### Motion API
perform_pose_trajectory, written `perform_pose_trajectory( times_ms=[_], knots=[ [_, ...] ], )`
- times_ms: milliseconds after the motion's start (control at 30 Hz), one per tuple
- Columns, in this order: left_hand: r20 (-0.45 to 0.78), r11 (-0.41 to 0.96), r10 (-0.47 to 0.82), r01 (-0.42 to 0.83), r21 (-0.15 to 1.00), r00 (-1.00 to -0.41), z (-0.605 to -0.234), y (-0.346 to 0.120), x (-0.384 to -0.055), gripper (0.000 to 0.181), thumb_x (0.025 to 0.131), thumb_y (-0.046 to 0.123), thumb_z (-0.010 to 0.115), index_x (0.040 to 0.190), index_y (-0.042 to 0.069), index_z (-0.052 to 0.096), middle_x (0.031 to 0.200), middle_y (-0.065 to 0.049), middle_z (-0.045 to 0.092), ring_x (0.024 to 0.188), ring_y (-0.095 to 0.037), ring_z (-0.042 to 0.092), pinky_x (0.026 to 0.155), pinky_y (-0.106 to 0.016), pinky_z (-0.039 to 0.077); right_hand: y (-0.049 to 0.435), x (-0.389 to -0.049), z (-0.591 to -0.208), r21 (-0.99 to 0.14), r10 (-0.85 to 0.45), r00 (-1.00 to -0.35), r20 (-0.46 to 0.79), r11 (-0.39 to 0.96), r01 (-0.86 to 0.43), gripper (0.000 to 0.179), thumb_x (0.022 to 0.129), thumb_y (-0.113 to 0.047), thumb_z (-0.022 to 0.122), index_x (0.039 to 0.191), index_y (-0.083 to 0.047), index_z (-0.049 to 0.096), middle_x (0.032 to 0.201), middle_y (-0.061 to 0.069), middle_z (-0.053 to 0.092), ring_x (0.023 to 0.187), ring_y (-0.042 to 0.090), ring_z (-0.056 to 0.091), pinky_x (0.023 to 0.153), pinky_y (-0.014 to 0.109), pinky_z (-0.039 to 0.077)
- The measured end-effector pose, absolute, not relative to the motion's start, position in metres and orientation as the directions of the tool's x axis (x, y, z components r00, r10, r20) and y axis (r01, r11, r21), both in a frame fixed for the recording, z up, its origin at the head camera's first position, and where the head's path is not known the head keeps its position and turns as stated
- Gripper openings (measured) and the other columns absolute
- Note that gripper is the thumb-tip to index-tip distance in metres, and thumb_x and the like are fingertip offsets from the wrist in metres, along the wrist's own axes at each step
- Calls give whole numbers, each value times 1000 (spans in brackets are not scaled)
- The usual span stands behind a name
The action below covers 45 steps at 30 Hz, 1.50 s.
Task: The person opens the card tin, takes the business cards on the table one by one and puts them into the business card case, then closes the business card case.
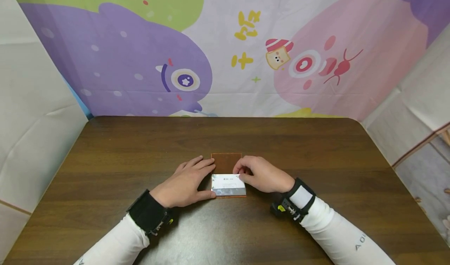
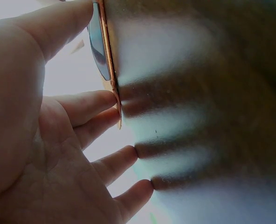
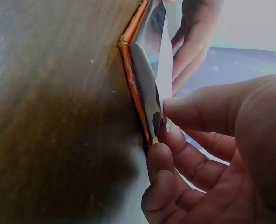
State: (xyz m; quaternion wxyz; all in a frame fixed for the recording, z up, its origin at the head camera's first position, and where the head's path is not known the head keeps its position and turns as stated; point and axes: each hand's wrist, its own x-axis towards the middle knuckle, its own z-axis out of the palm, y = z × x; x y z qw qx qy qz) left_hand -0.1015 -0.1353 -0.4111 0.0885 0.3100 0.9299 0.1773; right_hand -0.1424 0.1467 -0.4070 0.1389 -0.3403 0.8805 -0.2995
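Observation:
A small brown card case (image 1: 225,163) lies unfolded on the table, its orange-brown edge (image 3: 131,77) and shiny metal compartment (image 3: 149,95) visible in the right wrist view. A white printed card (image 1: 227,182) with a grey-blue lower band lies over the near half. My right hand (image 1: 263,174) pinches the card's far right corner between thumb and index finger; the other fingers curl beside the case. My left hand (image 1: 190,182) is spread at the left side, thumb at the near corner and fingertips touching the flap's edge and the table.
The brown wooden table (image 1: 147,140) runs back to a hanging cloth (image 1: 232,97) printed with cartoon figures. White sheets (image 1: 38,101) close off the left and right sides. A wrist strap with a camera (image 1: 293,200) sits on each forearm.

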Motion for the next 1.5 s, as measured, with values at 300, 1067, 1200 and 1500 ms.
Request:
perform_pose_trajectory(
  times_ms=[300,1067,1200,1500],
  knots=[
    [-46,740,609,547,390,-792,-411,-136,-100,81,98,50,75,159,4,49,167,-12,40,157,-43,26,117,-69,31,149,-136,-409,-573,-673,-739,-21,614,-543,17,103,-9,70,120,-11,72,105,-5,63,96,13,59,85,34,53],
    [-27,742,564,492,456,-825,-400,-143,-123,80,100,47,74,158,-1,47,159,-17,47,144,-37,45,115,-62,39,159,-117,-412,-632,-619,-786,-16,615,-472,13,101,-10,73,110,-15,66,91,-8,62,82,11,58,72,29,53],
    [-44,740,566,484,468,-823,-399,-143,-133,75,102,43,71,158,-2,48,156,-19,49,141,-38,46,114,-60,39,161,-116,-414,-637,-615,-788,-16,614,-467,12,101,-11,73,111,-15,67,92,-8,63,82,10,59,73,29,53],
    [-68,727,577,474,498,-814,-404,-144,-151,61,109,33,62,156,-3,49,150,-20,50,135,-38,46,114,-55,39,161,-110,-413,-633,-625,-780,-35,618,-466,10,103,-12,72,111,-16,69,94,-10,63,84,10,59,75,29,54]
  ],
)
